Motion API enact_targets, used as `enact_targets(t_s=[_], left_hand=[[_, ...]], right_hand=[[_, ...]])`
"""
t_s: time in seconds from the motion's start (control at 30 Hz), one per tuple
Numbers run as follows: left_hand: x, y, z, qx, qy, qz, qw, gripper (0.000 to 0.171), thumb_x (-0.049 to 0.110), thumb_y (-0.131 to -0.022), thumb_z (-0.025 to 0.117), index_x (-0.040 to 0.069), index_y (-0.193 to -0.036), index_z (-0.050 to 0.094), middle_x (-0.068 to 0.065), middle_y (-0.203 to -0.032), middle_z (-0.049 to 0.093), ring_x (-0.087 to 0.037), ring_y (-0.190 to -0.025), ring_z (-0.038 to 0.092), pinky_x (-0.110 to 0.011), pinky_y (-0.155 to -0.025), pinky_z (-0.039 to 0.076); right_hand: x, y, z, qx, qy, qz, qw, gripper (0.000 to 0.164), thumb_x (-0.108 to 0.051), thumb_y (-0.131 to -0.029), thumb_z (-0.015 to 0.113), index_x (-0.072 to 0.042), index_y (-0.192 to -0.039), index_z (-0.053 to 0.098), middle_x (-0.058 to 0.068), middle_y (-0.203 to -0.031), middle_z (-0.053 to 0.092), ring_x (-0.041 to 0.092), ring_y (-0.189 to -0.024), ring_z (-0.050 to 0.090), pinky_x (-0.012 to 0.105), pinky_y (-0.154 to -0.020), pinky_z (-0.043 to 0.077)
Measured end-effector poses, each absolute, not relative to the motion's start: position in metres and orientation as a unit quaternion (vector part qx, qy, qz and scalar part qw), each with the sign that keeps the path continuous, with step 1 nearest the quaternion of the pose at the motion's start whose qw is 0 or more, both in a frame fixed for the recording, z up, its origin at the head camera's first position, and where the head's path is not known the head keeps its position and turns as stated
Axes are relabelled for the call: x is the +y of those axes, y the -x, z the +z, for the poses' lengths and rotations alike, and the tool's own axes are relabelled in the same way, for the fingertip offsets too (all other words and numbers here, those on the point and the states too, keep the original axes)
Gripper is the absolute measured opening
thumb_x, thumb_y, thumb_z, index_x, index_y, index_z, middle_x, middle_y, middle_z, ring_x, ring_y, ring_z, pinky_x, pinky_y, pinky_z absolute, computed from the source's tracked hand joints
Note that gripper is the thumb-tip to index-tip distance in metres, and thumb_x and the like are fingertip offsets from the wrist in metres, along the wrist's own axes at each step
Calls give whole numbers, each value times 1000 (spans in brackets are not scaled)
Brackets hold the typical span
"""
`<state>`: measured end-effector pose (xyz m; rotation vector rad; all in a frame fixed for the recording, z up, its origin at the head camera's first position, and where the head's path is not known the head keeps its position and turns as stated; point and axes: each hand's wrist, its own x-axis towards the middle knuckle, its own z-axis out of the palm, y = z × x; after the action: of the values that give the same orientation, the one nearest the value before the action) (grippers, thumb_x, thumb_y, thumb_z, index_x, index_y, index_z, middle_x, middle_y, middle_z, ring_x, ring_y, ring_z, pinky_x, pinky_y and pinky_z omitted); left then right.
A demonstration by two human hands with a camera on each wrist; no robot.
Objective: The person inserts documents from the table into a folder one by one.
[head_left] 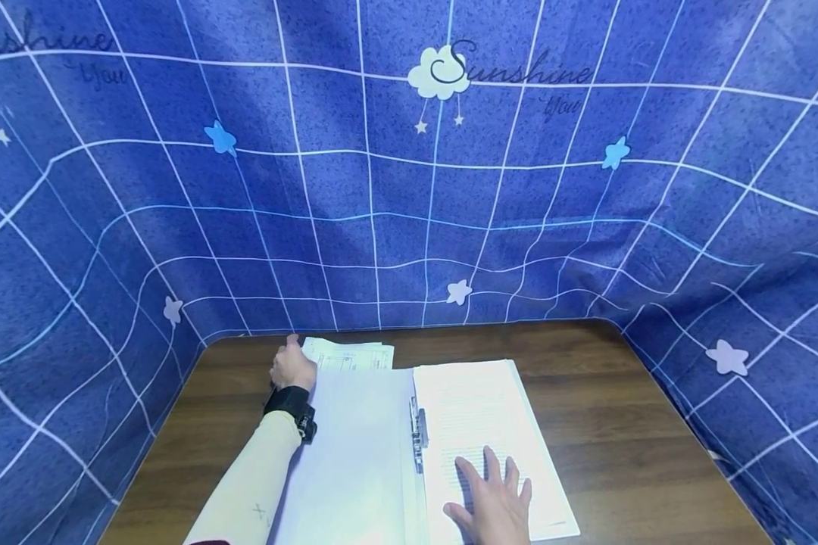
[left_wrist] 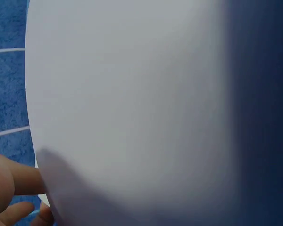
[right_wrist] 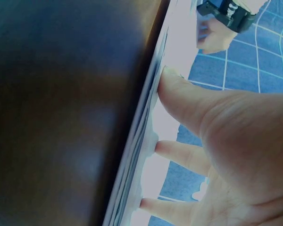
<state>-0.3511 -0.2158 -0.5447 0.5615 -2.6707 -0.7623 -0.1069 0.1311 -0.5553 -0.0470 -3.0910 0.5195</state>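
An open white folder (head_left: 354,446) lies across the table. A metal clip (head_left: 419,435) runs down its spine, and a thick stack of printed paper (head_left: 480,409) lies on its right side. My left hand (head_left: 293,367) grips the far left corner of the folder cover. In the left wrist view the pale cover (left_wrist: 122,94) fills most of the picture, with my fingers (left_wrist: 26,181) curled at its edge. Printed sheets (head_left: 354,357) stick out past the cover's far edge, beside that hand. My right hand (head_left: 494,503) rests on the near part of the stack, fingers spread.
The brown wooden table (head_left: 627,424) extends to both sides of the folder. A blue curtain (head_left: 395,189) with white grid lines hangs behind the table and along its left and right sides.
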Motion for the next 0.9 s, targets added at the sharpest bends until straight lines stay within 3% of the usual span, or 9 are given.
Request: enact_targets(t_s=[0.2,0.33,0.53,0.73,0.9], left_hand=[[-224,344,-541,-907,-215,-320,168,30,3,-86,61,5,-112,75,-27,-113,71,-53,-99,66,-60,-77,51],[-226,338,-535,-900,-212,-331,187,17,7,-90,62,8,-98,78,-23,-105,74,-51,-95,68,-58,-73,50],[-229,334,-522,-897,-174,-338,225,13,11,-94,66,9,-97,78,-17,-96,76,-43,-88,69,-54,-72,50],[-231,330,-504,-878,-100,-382,272,10,6,-93,70,4,-97,79,-17,-92,76,-36,-88,69,-50,-79,52],[-227,326,-479,-861,-51,-405,304,7,7,-93,74,5,-96,81,-14,-92,77,-33,-86,71,-46,-87,49]], right_hand=[[130,106,-555,-986,15,167,5,73,-55,-70,87,-25,-133,67,25,-148,49,64,-134,38,85,-98,27],[130,105,-555,-986,11,168,2,73,-55,-70,87,-25,-133,67,26,-148,48,65,-133,37,86,-98,26],[134,104,-553,-983,-4,184,11,72,-53,-73,86,-22,-135,65,28,-149,47,68,-132,35,88,-96,25],[134,106,-553,-982,6,189,-3,71,-53,-75,86,-22,-136,65,28,-150,45,67,-134,33,88,-98,22],[133,106,-552,-982,2,190,-4,70,-53,-76,86,-22,-136,65,29,-150,45,67,-134,32,88,-97,21]])
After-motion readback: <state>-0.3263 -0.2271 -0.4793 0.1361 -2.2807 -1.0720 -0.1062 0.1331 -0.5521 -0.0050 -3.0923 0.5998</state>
